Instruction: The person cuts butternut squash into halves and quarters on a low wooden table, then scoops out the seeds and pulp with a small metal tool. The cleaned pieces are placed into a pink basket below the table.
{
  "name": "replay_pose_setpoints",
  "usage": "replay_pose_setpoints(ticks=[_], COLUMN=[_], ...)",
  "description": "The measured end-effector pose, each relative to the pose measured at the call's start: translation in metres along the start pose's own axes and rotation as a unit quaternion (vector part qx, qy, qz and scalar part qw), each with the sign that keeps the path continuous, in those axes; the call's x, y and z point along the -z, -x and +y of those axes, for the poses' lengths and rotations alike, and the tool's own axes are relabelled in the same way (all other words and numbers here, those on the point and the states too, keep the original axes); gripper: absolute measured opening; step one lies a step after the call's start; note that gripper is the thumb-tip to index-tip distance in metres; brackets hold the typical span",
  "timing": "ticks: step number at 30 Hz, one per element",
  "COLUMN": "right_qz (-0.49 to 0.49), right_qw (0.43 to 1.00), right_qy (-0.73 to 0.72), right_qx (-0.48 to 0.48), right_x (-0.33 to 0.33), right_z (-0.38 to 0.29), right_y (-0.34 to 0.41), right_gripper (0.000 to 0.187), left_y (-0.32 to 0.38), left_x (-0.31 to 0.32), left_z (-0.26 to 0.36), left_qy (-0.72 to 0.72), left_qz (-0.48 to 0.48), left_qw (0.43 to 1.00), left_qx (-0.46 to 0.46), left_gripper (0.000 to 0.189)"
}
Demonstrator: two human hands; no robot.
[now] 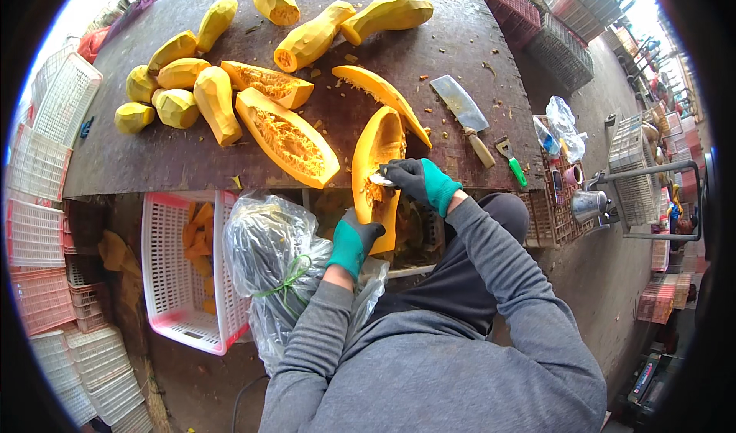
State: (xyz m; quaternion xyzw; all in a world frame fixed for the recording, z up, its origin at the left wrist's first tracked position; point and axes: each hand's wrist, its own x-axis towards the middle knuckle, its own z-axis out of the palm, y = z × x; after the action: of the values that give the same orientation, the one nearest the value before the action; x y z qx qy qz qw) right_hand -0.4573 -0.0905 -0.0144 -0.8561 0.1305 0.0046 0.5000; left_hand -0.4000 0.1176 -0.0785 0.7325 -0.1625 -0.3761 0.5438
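My left hand [354, 242], in a green and black glove, grips the lower end of a halved, peeled pumpkin [376, 140], its hollow side up at the table's front edge. My right hand [415, 181], gloved alike, holds a metal scoop or spoon [382, 180], partly hidden by the fingers, against the fibres and seeds inside. Left of it lie two cut pumpkin pieces [287, 137] with stringy pulp; a long slice [382, 94] lies just behind. Whole peeled pumpkins [313, 35] lie farther back and left. A cleaver [460, 102] and a green-handled peeler [512, 160] lie at the right.
The dark wooden table [259, 171] carries scattered seeds and scraps. Below it stand a white and pink plastic crate [155, 272] with orange pieces and a plastic-wrapped bundle [273, 249] beside my left arm. Stacked crates [37, 220] line the left; a trolley [650, 203] stands right.
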Motion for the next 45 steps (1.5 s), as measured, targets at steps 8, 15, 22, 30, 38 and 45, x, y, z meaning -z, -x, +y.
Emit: replay_pose_setpoints(ticks=[8, 15, 22, 30, 38, 45], right_qz=[0.143, 0.019, 0.067, -0.024, 0.122, 0.054], right_qw=[0.967, 0.975, 0.992, 0.999, 0.991, 0.987], right_qy=[-0.191, -0.213, -0.086, 0.027, 0.049, 0.134], right_qx=[-0.085, -0.069, -0.058, -0.006, -0.01, 0.074], right_x=[-0.022, -0.029, -0.02, -0.015, -0.01, -0.012], right_z=[0.001, -0.021, -0.017, -0.028, -0.02, -0.018], right_y=[-0.002, 0.024, 0.009, 0.006, -0.015, -0.005], right_gripper=[0.053, 0.044, 0.041, 0.036, 0.038, 0.034], left_y=[0.007, 0.017, 0.013, 0.011, 0.01, 0.012], left_x=[0.005, 0.001, 0.001, -0.004, -0.003, -0.004], left_z=[0.019, 0.03, 0.031, 0.018, 0.017, 0.016], left_qy=[0.11, 0.221, 0.137, 0.163, 0.123, 0.116], left_qz=[-0.056, -0.055, -0.037, -0.017, -0.026, -0.017], left_qw=[0.991, 0.972, 0.988, 0.986, 0.992, 0.992], left_qx=[0.043, 0.052, 0.057, 0.04, 0.025, 0.04], left_gripper=[0.044, 0.048, 0.042, 0.036, 0.035, 0.035])
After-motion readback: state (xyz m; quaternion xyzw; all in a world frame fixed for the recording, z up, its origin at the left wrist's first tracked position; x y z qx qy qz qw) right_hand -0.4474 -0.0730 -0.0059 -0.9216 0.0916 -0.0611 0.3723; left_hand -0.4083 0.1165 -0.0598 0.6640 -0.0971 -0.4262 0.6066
